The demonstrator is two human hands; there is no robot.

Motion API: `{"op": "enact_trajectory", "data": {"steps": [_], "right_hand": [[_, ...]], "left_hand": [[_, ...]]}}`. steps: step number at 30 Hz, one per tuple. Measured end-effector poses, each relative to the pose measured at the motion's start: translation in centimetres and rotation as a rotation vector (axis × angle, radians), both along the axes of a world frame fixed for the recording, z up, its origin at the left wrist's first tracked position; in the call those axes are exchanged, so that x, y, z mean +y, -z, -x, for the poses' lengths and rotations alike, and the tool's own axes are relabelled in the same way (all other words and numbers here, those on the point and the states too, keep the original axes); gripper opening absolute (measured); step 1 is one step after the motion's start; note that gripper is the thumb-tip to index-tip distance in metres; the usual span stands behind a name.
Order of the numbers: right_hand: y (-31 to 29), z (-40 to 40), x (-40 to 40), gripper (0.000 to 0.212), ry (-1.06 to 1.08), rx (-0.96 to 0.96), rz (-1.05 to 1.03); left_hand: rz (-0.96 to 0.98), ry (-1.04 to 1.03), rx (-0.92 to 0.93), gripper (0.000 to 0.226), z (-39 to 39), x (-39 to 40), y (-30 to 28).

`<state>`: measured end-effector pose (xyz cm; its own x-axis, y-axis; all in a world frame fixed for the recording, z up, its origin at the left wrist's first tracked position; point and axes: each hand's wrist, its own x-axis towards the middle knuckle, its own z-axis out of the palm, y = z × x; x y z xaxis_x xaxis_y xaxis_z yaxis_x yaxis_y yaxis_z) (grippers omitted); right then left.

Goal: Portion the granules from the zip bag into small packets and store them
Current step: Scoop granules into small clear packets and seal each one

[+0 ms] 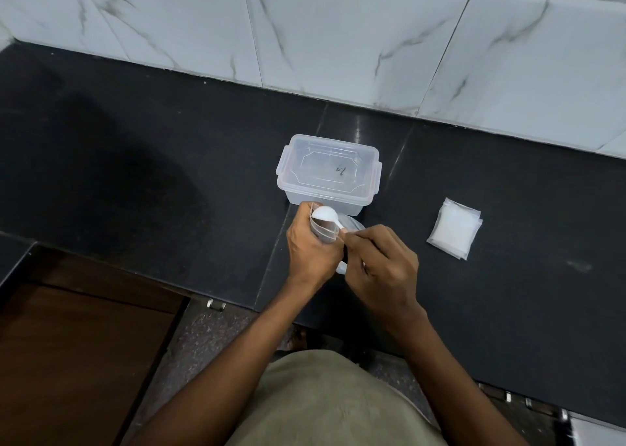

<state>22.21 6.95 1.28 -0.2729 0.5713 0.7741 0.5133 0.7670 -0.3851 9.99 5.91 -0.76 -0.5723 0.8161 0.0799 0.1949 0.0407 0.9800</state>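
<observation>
White spoon [323,214] heaped over the packet [326,232]; our left hand [310,252] grips that packet upright, right hand [379,262] pinches the spoon handle. We reckon a tilt off the narrow mouth would spill granules onto the dark surface [169,174]. Zip bag [352,224] lies behind, just before the box [328,171].

Lidded box [328,171] blocks ahead; counter [135,161] left seems open.
</observation>
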Motion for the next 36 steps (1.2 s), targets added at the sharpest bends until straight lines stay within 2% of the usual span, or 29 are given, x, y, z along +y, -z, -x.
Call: {"op": "enact_trajectory", "data": {"steps": [3,4,6,9,12,14,16,21,25,27,31,36], "right_hand": [[-0.3,0.1,0.0,0.011,0.004,0.127,0.161],[-0.5,0.1,0.0,0.006,0.011,0.216,0.254],[-1.1,-0.1,0.1,0.008,0.053,0.403,0.484],[-1.2,-0.7,0.7,0.009,0.124,0.64,0.826],[-0.5,-1.6,1.2,0.007,0.186,0.691,0.975],[0.2,-2.0,1.3,0.007,0.206,0.594,0.997],[1.1,-1.9,1.2,0.01,0.22,0.411,0.954],[3.6,-1.4,0.5,0.015,0.166,-0.031,0.631],[4.5,-0.8,0.8,0.014,0.168,-0.323,0.508],[4.9,-0.5,1.2,0.014,0.179,-0.391,0.508],[5.3,-0.3,1.4,0.01,0.229,-0.467,0.54],[4.4,-0.7,1.3,0.015,0.262,-0.455,0.494]], "left_hand": [[0.003,0.019,0.005,0.037,0.0,0.0,0.0],[0.001,0.02,0.014,0.035,0.1,0.0,-0.1],[0.01,0.027,0.014,0.033,0.2,0.0,-0.2],[0.034,0.059,-0.066,0.02,0.4,0.0,-0.1],[0.041,0.081,-0.161,0.029,1.0,0.1,0.2],[0.029,0.091,-0.188,0.039,1.4,0.1,0.1],[0.013,0.088,-0.209,0.045,1.8,0.2,0.2],[-0.029,0.105,-0.353,0.046,2.6,0.6,-1.1],[-0.032,0.145,-0.413,0.043,3.2,0.5,-1.2],[-0.04,0.144,-0.442,0.043,3.3,0.4,-1.5],[-0.014,0.152,-0.608,0.023,3.3,0.2,-1.4],[0.067,0.149,-0.584,0.03,3.5,0.2,-0.4]]}}
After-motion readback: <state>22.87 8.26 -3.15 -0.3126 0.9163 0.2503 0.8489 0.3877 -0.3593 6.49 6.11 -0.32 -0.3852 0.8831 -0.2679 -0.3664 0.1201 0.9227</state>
